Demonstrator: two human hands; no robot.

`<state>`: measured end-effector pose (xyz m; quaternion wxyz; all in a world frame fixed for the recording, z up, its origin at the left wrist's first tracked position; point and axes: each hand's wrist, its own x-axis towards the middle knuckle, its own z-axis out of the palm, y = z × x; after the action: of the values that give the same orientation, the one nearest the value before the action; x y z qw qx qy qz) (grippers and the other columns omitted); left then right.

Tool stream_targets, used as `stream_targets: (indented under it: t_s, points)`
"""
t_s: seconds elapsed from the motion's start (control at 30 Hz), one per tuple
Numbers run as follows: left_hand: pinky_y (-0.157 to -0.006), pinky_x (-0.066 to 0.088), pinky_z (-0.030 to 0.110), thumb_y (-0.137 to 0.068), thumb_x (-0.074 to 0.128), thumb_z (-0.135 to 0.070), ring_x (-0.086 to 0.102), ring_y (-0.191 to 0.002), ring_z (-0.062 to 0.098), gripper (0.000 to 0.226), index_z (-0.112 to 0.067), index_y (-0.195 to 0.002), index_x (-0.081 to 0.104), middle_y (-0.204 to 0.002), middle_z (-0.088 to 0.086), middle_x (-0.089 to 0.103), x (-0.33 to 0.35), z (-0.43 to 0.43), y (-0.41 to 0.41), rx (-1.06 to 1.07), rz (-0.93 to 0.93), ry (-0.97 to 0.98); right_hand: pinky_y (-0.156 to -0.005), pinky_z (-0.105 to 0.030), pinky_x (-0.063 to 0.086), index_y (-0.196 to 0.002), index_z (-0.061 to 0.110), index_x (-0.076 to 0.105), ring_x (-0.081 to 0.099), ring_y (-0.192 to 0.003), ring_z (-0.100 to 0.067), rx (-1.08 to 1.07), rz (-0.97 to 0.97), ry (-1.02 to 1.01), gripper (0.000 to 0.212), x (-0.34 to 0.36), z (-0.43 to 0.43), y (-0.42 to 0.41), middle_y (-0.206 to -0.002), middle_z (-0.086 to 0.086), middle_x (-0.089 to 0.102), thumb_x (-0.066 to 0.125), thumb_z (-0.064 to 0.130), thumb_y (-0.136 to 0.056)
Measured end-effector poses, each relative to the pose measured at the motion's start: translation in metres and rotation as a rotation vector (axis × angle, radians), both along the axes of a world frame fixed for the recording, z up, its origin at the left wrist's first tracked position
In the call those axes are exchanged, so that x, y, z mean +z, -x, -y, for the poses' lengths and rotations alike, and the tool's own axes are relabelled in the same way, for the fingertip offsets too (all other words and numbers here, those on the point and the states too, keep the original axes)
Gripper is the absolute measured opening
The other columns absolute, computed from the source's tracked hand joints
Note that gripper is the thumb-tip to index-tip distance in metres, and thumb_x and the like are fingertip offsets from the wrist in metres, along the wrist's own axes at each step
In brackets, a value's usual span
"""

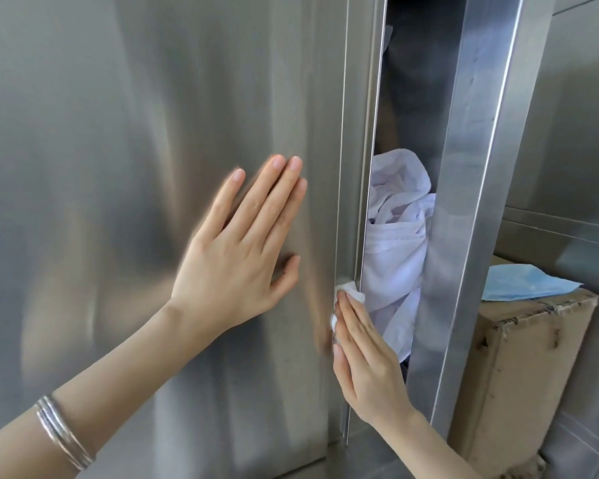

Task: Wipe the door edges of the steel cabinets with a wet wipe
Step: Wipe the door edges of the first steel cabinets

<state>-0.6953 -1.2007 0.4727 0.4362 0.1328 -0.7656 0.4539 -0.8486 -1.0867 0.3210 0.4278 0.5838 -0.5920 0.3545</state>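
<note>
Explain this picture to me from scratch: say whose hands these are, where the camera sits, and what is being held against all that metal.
There is no machine here. A person wears one wide-angle camera on the head, looking forward and down, so you see their own two bare hands.

The left hand, with silver bangles on its wrist, lies flat and open on the brushed steel cabinet door.

The right hand presses a small white wet wipe against that door's vertical edge; the grip is fingers over the wipe.

In the gap beside the edge hangs crumpled white cloth. Further right, on a steel shelf, stands a brown cardboard box with a light blue face mask on top.
</note>
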Motion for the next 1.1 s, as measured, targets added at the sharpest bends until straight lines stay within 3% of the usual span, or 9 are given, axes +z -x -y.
stream_targets:
  t_s: [0.13, 0.23, 0.4, 0.57, 0.67, 0.77, 0.87, 1.0, 1.1]
  points:
    - [-0.122, 0.01, 0.045, -0.093, 0.036, -0.036, 0.012, -0.15, 0.026, 0.072, 0.0, -0.152, 0.017, -0.161, 0.014, 0.015, -0.001, -0.001, 0.0, -0.005, 0.009, -0.015, -0.106, -0.037, 0.04, -0.126, -0.005, 0.051, 0.041, -0.133, -0.026, 0.007, 0.031, 0.062, 0.035, 0.021, 0.003, 0.002, -0.138, -0.016, 0.048, 0.038, 0.01, -0.097]
    - [-0.122, 0.009, 0.046, -0.093, 0.037, -0.036, 0.011, -0.15, 0.027, 0.072, -0.001, -0.153, 0.018, -0.161, 0.014, 0.014, 0.001, 0.0, -0.001, -0.016, 0.01, -0.012, -0.107, -0.038, 0.039, -0.127, -0.005, 0.049, 0.041, -0.132, -0.028, -0.006, 0.069, 0.052, 0.035, -0.005, 0.003, -0.003, -0.137, -0.018, 0.048, 0.037, 0.009, -0.097]
    - [-0.122, 0.009, 0.046, -0.091, 0.039, -0.034, 0.012, -0.15, 0.025, 0.073, -0.004, -0.153, 0.018, -0.162, 0.01, 0.014, -0.024, 0.001, -0.007, -0.028, 0.139, 0.006, -0.094, -0.039, 0.049, -0.123, -0.006, 0.056, 0.044, -0.129, -0.028, -0.042, 0.1, -0.174, 0.037, -0.071, -0.018, -0.016, -0.137, -0.015, 0.046, 0.034, 0.011, -0.097]
    - [-0.122, 0.012, 0.044, -0.089, 0.043, -0.03, 0.018, -0.148, 0.025, 0.072, -0.003, -0.152, 0.022, -0.161, 0.01, 0.02, -0.067, -0.001, -0.015, -0.034, 0.225, 0.005, -0.111, -0.035, 0.033, -0.13, -0.004, 0.049, 0.036, -0.136, -0.023, -0.041, 0.101, -0.08, 0.037, -0.029, -0.006, -0.006, -0.141, -0.015, 0.044, 0.038, 0.008, -0.096]
    - [-0.122, 0.01, 0.045, -0.09, 0.041, -0.03, 0.016, -0.149, 0.025, 0.072, -0.003, -0.153, 0.02, -0.161, 0.01, 0.018, -0.068, 0.0, -0.011, -0.027, 0.197, -0.003, -0.109, -0.036, 0.036, -0.125, -0.007, 0.054, 0.04, -0.133, -0.026, -0.073, 0.126, -0.07, 0.035, -0.051, -0.004, -0.009, -0.138, -0.018, 0.047, 0.044, 0.002, -0.093]
    - [-0.122, 0.01, 0.046, -0.089, 0.043, -0.031, 0.015, -0.149, 0.025, 0.074, -0.003, -0.153, 0.019, -0.162, 0.01, 0.017, -0.07, 0.001, -0.012, -0.028, 0.202, -0.007, -0.106, -0.035, 0.04, -0.119, -0.007, 0.06, 0.048, -0.127, -0.027, -0.141, 0.088, -0.225, 0.033, -0.11, -0.02, -0.022, -0.133, -0.017, 0.052, 0.043, 0.002, -0.092]
    - [-0.122, 0.011, 0.046, -0.088, 0.045, -0.03, 0.016, -0.149, 0.025, 0.075, -0.003, -0.153, 0.019, -0.161, 0.01, 0.017, -0.07, 0.0, -0.013, -0.033, 0.21, -0.018, -0.112, -0.029, 0.029, -0.121, -0.005, 0.059, 0.048, -0.127, -0.024, -0.13, 0.065, -0.334, 0.039, -0.13, -0.031, -0.022, -0.134, -0.014, 0.052, 0.03, 0.008, -0.098]
    - [-0.122, 0.01, 0.047, -0.088, 0.044, -0.029, 0.015, -0.149, 0.026, 0.074, -0.002, -0.153, 0.019, -0.161, 0.011, 0.017, -0.07, 0.001, -0.013, -0.033, 0.208, -0.005, -0.109, -0.032, 0.035, -0.127, -0.004, 0.053, 0.042, -0.132, -0.023, -0.122, 0.07, -0.31, 0.036, -0.117, -0.024, -0.011, -0.138, -0.013, 0.049, 0.041, 0.006, -0.094]
    - [-0.122, 0.008, 0.046, -0.088, 0.043, -0.029, 0.014, -0.149, 0.026, 0.074, -0.003, -0.153, 0.019, -0.162, 0.011, 0.016, -0.07, 0.002, -0.013, -0.025, 0.204, 0.002, -0.102, -0.033, 0.044, -0.119, -0.001, 0.061, 0.048, -0.127, -0.022, -0.111, 0.072, -0.35, 0.037, -0.138, -0.03, -0.015, -0.132, -0.012, 0.055, 0.034, 0.008, -0.096]
